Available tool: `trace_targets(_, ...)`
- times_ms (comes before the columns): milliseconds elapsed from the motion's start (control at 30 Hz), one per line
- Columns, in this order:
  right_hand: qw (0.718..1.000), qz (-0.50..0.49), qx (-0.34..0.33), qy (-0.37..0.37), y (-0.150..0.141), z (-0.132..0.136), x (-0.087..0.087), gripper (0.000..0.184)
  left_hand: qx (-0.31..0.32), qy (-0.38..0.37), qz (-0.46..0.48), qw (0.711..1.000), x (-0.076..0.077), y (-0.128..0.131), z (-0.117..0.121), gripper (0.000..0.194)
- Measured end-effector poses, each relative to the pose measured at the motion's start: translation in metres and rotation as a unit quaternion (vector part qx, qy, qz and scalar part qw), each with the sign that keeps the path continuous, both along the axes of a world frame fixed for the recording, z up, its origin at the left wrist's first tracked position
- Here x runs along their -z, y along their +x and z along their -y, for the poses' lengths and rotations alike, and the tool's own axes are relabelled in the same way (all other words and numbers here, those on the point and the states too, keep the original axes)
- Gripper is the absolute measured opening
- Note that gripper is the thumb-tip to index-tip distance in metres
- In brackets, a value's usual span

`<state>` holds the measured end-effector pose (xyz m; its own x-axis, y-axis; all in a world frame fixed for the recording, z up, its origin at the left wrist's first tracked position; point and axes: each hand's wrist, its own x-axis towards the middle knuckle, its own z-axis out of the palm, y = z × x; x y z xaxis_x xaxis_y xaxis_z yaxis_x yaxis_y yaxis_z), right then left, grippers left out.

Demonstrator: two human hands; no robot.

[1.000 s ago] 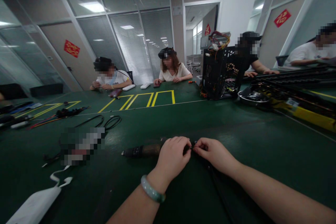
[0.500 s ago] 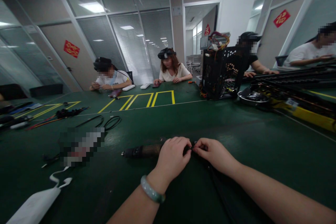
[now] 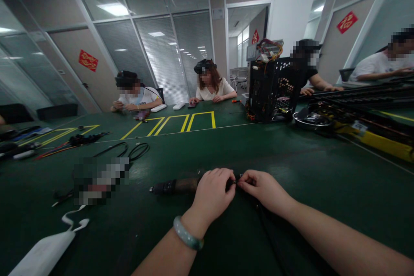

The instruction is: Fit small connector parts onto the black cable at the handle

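Note:
An electric screwdriver [image 3: 185, 186] lies on the green table, its bit end to the left. Over its rear part is my left hand [image 3: 211, 192], closed around it, with a green bangle on the wrist. My right hand [image 3: 263, 187] is closed in a pinch just right of the tool's rear end, thumb and forefinger on what looks like the end of a black cord. From under that hand the black cord [image 3: 263, 217] runs down toward the table's near edge. The fingertips of both hands almost meet, and the small part between them is mostly hidden.
A white packet [image 3: 45, 252] and a blurred-out item [image 3: 103, 181] with black cable [image 3: 139, 151] lie to the left. Across the table stand an open black computer case [image 3: 274, 88] and a metal bowl [image 3: 312, 120]. Several people sit around the table.

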<state>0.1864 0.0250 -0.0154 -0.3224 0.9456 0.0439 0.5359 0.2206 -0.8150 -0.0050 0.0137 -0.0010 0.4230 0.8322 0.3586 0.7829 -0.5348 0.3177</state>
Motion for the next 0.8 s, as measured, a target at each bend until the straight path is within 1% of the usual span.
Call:
trace_targets(133,1.0,-0.002,-0.003,-0.003,-0.0003,-0.0001,-0.0001,0.016,0.008,-0.004,-0.007,1.0,-0.0016,0.0002,0.0002,0.011)
trace_targets(300,1.0,-0.012,-0.007,-0.001,-0.0003,-0.0001,0.0016,0.016,0.004,0.004,-0.012,1.0,-0.0014,0.0009,0.0001,0.019)
trace_targets(400,1.0,-0.009,-0.007,-0.003,0.0,0.0006,0.0009,0.016,-0.005,-0.004,-0.012,1.0,-0.0019,0.0006,0.001,0.017)
trace_targets(500,1.0,0.0,-0.005,-0.001,0.0003,0.0003,0.0004,0.015,0.0,-0.01,-0.017,1.0,-0.0035,0.0002,0.0019,0.012)
trace_targets(700,1.0,0.007,-0.009,0.002,0.0006,-0.0022,0.0036,0.016,0.008,-0.012,-0.015,1.0,-0.0044,-0.0004,0.0025,0.017)
trace_targets(800,1.0,0.012,-0.009,0.006,0.0009,-0.002,0.0036,0.017,-0.002,-0.006,-0.011,1.0,-0.0045,-0.0006,0.0029,0.016)
